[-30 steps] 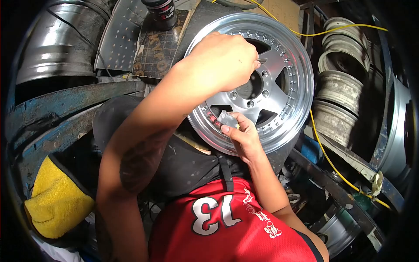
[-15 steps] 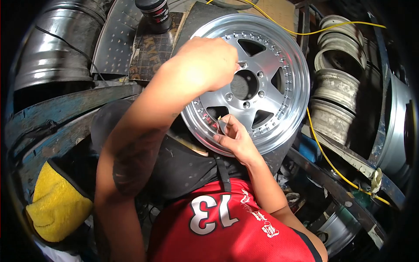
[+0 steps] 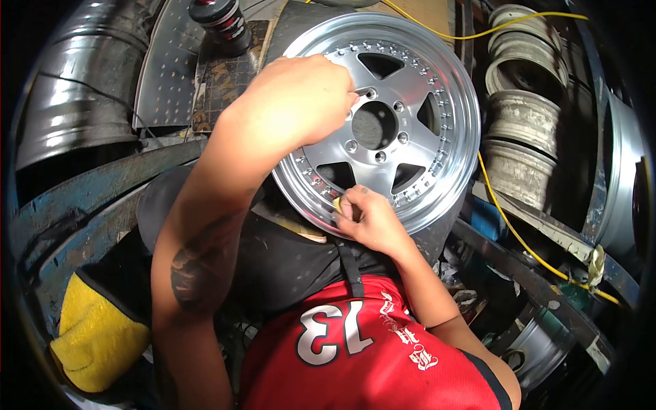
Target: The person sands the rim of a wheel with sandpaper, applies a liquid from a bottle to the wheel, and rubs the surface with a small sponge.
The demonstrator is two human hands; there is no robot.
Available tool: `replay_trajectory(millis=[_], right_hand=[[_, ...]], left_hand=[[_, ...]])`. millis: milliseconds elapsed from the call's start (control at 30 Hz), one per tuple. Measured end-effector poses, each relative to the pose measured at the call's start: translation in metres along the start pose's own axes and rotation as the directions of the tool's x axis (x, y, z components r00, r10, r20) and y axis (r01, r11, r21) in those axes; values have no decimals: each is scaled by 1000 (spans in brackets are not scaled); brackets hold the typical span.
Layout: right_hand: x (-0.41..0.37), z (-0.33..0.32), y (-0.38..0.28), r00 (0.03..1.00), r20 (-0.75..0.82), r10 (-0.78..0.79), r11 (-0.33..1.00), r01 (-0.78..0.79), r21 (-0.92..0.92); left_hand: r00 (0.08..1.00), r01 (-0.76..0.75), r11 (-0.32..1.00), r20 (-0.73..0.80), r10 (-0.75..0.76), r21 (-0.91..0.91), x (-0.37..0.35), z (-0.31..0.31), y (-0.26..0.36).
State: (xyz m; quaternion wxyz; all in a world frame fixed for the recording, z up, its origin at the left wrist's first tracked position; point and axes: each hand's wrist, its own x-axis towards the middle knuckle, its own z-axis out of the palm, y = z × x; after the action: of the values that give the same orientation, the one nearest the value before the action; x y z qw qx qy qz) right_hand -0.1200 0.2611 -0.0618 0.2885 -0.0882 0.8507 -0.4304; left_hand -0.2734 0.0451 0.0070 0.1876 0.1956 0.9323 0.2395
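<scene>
A polished silver alloy wheel [image 3: 437, 181] lies face up on a dark padded surface, with bolts round its rim and spokes about an open centre hole. My left hand [image 3: 301, 99] reaches over its left side, fingers curled down at a spoke beside the hub. The palm side and most of those fingertips are hidden. At the near rim, my right hand [image 3: 369, 217] pinches a small yellow piece [image 3: 337, 204] between thumb and fingers, against the inner lip by the bolts. It looks like a folded scrap of abrasive, mostly covered by the fingers.
A black jar [image 3: 222, 24] stands behind on a worn board. Several old wheels [image 3: 523, 116] are stacked at the right, with a yellow cable [image 3: 502, 212] running past. A large metal barrel [image 3: 78, 82] is at the left, and a yellow cloth [image 3: 102, 335] hangs lower down.
My right hand has turned over slightly at the near rim, and the pinched piece now shows yellow rather than grey. My left hand stays by the hub. The whole view has shifted a little.
</scene>
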Motion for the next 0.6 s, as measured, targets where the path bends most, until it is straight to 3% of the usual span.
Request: replay_trajectory(millis=[67, 167, 300, 333, 433, 600], right_hand=[[1, 2, -1, 998, 56, -25, 1000, 24, 11], [3, -1, -2, 983, 172, 67, 995, -79, 65], [8, 2, 8, 996, 77, 41, 992, -50, 115], [9, 3, 15, 994, 108, 9, 996, -18, 88], [13, -9, 12, 940, 319, 122, 988, -144, 47], [19, 2, 32, 959, 282, -4, 967, -68, 247]], left_hand=[[1000, -1, 1000, 0, 1, -13, -2, -2, 1], [1000, -10, 999, 3, 10, -39, -4, -6, 0], [1000, -3, 1000, 27, 4, -31, -5, -8, 2], [1000, -6, 1000, 26, 7, -26, -5, -8, 3], [999, -6, 1000, 31, 6, -10, -4, -7, 3], [995, 32, 999, 99, -30, -12, -2, -11, 8]])
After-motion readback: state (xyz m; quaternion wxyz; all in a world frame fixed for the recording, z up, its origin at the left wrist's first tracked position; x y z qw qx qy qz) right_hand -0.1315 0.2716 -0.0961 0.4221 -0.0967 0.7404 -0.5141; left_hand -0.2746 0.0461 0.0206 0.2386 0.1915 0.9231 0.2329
